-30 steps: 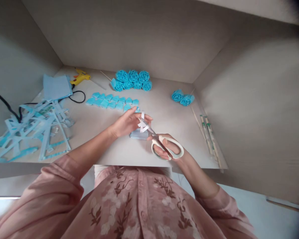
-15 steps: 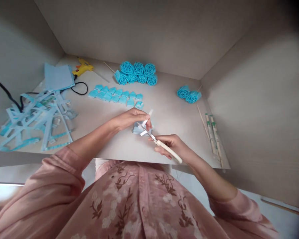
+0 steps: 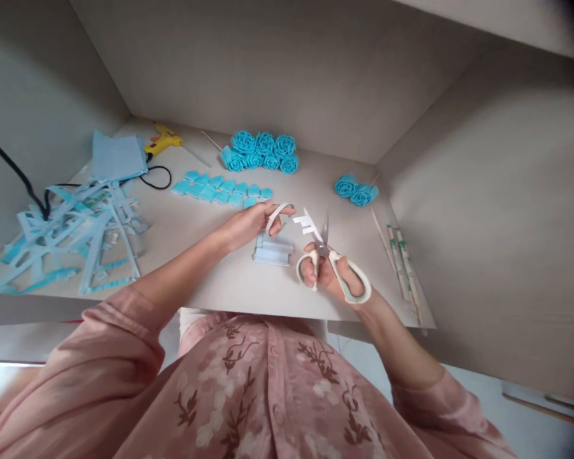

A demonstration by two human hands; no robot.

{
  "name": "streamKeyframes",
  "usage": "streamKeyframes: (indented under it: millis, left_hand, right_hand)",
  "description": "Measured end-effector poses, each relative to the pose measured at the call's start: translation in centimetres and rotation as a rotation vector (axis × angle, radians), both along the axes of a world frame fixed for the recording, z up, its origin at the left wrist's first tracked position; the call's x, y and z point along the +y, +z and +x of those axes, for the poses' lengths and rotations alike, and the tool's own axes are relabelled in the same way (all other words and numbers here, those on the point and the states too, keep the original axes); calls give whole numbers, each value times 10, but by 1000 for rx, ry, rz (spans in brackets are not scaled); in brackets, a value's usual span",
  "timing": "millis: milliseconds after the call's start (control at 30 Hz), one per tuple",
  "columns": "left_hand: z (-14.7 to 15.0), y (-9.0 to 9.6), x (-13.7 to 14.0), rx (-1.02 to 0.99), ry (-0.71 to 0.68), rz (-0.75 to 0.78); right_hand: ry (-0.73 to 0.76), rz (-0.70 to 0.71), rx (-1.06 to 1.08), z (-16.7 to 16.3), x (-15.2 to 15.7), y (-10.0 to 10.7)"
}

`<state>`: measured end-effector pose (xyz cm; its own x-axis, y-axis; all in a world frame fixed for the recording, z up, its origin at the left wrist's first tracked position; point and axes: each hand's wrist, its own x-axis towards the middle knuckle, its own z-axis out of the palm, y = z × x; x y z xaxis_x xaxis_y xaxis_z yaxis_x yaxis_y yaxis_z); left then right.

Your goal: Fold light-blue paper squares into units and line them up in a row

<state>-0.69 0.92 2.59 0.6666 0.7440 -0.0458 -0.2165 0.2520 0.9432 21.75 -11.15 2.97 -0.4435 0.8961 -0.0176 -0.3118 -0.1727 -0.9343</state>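
My left hand [image 3: 256, 223] is closed on a thin white strip [image 3: 275, 217], which curves in a loop at its fingers. My right hand [image 3: 330, 274] has fingers through the cream handles of a pair of scissors [image 3: 356, 293]. The blades are spread and point away from me. A white piece with cuts along one side [image 3: 307, 223] lies against the left blade; whether it is stuck there I cannot tell. Below my left hand, a folded pale blue cloth piece [image 3: 272, 250] rests on the table.
Small blue folded pieces [image 3: 220, 188] lie in rows. Behind them are several blue roses [image 3: 263, 152], with more roses [image 3: 356, 189] at right. A yellow glue gun [image 3: 164, 139], pale blue sheets [image 3: 119, 156] and strip scraps [image 3: 76, 229] are at left; wrapped sticks [image 3: 402, 268] at right.
The scissors have moved right, away from my left hand, and their blades have opened. The white cut piece is now at the blades. The folded blue piece is more uncovered.
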Motion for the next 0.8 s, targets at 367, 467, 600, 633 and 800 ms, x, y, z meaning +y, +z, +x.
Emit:
streamKeyframes:
  millis: [367,467,600,633,800]
  left_hand:
    - [-3,7,-7,-145,-71,-27]
    - [-1,9,-10,-167,-63,-93]
    - [1,6,-11,-190,-66,-112]
    - [1,6,-12,-192,-71,-108]
    - [4,6,-14,-204,-94,-97]
  right_hand:
    - [113,-167,142,0,-6,-7]
    - [146,-178,137,-2,-5,-12]
    - [148,-144,116,-7,-3,-15]
    - [148,-138,106,-7,-3,-16]
    - [151,-138,94,-9,2,-18]
